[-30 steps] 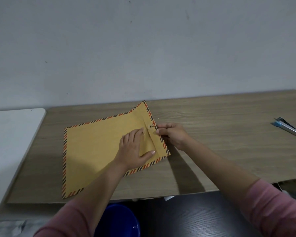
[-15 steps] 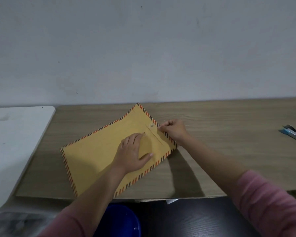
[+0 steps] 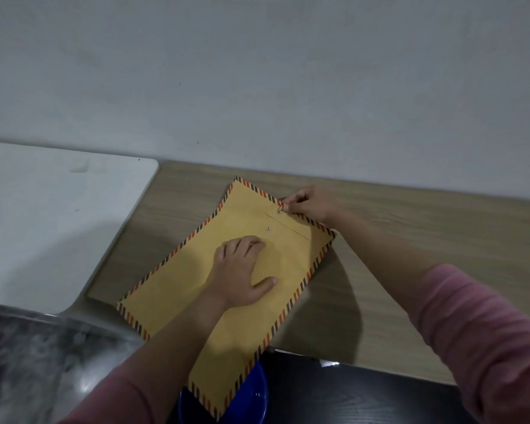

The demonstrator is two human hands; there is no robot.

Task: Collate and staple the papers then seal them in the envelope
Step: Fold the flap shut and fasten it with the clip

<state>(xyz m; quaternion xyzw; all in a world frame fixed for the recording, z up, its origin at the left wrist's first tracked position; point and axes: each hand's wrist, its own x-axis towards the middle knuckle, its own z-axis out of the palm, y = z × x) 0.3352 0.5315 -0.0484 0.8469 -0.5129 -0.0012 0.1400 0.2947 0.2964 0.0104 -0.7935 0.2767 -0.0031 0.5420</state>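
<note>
With the left hand [image 3: 239,267] pressing flat on the envelope [image 3: 196,289], the right hand's [image 3: 308,201] fingers [image 3: 288,205] pinch the string [image 3: 280,205], which should wind snugly round both eyelets.

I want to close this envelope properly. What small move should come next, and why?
Probably wind the string from the upper button down around the lower button. The right hand pinches something at the upper button, the flap lies folded, and the left hand presses the envelope flat.

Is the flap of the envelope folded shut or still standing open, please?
Folded shut: the flap lies flat on the envelope. The right hand pinches something at the upper eyelet; the left hand presses the envelope.
</note>
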